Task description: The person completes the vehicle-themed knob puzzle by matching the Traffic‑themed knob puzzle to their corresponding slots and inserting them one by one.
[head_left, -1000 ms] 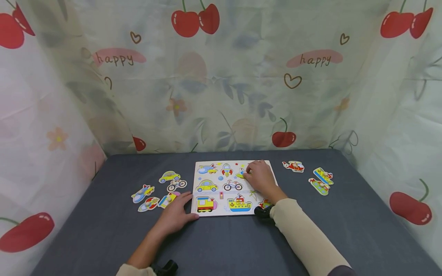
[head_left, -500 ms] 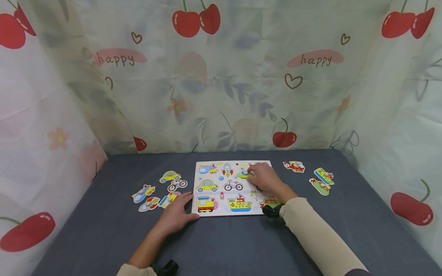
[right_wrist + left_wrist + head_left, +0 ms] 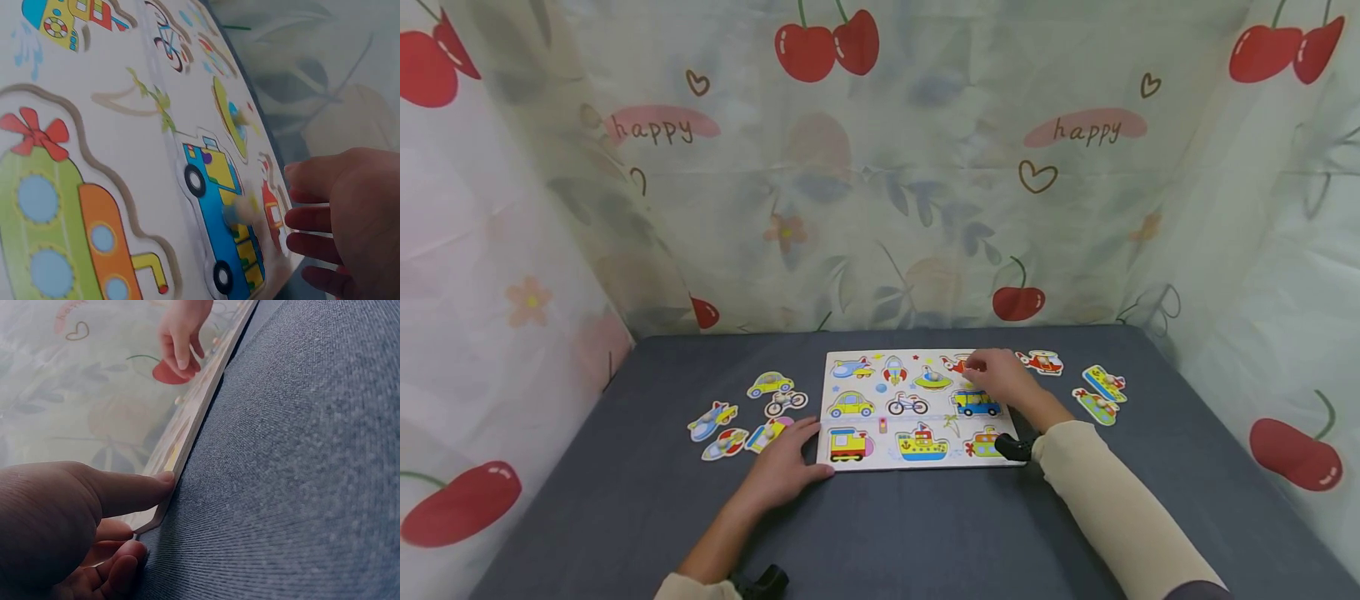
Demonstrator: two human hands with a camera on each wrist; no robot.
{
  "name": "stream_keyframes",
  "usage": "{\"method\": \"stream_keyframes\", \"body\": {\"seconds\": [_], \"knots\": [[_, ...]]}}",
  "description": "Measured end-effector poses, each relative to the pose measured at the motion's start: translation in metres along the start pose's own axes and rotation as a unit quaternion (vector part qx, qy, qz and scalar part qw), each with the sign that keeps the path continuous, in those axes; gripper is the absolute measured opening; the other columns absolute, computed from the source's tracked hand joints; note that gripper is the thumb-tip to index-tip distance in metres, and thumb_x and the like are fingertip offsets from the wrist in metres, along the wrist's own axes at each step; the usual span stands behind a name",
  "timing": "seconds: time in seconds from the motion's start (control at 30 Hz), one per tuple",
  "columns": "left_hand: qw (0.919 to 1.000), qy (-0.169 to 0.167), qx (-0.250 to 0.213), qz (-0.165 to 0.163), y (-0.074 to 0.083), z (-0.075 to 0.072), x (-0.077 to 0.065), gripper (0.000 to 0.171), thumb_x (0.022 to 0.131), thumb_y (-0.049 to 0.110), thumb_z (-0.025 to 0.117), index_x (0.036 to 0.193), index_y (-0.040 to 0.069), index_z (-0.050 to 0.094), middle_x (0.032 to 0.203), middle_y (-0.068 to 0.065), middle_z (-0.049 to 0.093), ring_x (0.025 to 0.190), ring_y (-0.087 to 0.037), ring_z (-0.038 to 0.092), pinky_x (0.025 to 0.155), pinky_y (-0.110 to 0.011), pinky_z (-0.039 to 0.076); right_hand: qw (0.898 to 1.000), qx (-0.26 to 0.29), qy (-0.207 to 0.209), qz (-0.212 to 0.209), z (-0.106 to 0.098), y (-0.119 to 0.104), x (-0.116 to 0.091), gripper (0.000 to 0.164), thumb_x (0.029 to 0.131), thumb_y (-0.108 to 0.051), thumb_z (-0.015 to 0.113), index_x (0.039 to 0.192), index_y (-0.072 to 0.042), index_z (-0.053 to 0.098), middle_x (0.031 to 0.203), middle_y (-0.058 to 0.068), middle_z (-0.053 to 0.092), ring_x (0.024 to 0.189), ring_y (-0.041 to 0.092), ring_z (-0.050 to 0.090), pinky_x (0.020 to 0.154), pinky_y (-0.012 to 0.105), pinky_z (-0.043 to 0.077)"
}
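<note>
A white puzzle board [image 3: 883,452] with printed vehicle outlines lies flat on the table. My left hand [image 3: 784,467] holds its near left corner; in the left wrist view the thumb [image 3: 134,492] lies along the near edge, with the other fingers bent at the side. Above the board's far right part hovers my right hand [image 3: 1009,379], fingers loosely bent and nothing visible in them. Below it, the right wrist view shows a blue bus piece [image 3: 222,219] with its knob and the helicopter outline [image 3: 273,206]. Beside the bus, a knobbed flying saucer piece [image 3: 229,122] sits in the board.
Right of the board lie a helicopter piece [image 3: 1045,362], a ship piece [image 3: 1104,382] and a submarine piece [image 3: 1097,407]. To the left are car [image 3: 770,384], bicycle [image 3: 786,404], airplane [image 3: 712,420], rocket [image 3: 725,444] and train [image 3: 766,434] pieces. A printed curtain [image 3: 865,208] surrounds the table.
My right hand has moved right across the board from the flying saucer, uncovering the saucer, the bus and the submarine outline. My left hand has stayed at the corner.
</note>
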State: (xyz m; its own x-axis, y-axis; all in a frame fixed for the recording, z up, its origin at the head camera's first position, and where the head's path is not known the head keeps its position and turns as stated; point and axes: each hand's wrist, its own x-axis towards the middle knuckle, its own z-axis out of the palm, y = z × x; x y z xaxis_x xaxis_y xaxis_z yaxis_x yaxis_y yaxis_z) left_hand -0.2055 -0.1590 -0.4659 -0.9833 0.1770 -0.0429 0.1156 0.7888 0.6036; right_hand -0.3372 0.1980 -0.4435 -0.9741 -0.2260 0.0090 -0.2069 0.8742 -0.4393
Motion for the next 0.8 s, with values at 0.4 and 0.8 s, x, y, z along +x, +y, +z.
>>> {"method": "stream_keyframes", "body": {"seconds": [0.4,0.8], "knots": [[1.0000,0.003,0.003,0.006,-0.002,0.002,0.000,0.072,0.078,0.029,0.082,0.139,0.004,0.052,0.144,-0.015,0.046,0.131,-0.036,0.042,0.105,-0.054,0.034,0.997,0.010,0.063,0.034,-0.007,0.023,0.000,0.022,0.093,-0.022,0.066,0.107,-0.006,0.069,0.098,0.010,0.066,0.089,0.027,0.057,0.082,0.045,0.049],[0.9998,0.011,0.003,0.017,-0.003,0.002,-0.001,0.071,0.077,0.027,0.082,0.137,0.002,0.054,0.142,-0.016,0.047,0.130,-0.037,0.043,0.104,-0.054,0.035,0.989,-0.037,0.122,0.071,-0.005,0.046,-0.004,0.033,0.092,-0.019,0.067,0.119,-0.001,0.064,0.123,0.022,0.059,0.116,0.040,0.048,0.098,0.057,0.039]]}}
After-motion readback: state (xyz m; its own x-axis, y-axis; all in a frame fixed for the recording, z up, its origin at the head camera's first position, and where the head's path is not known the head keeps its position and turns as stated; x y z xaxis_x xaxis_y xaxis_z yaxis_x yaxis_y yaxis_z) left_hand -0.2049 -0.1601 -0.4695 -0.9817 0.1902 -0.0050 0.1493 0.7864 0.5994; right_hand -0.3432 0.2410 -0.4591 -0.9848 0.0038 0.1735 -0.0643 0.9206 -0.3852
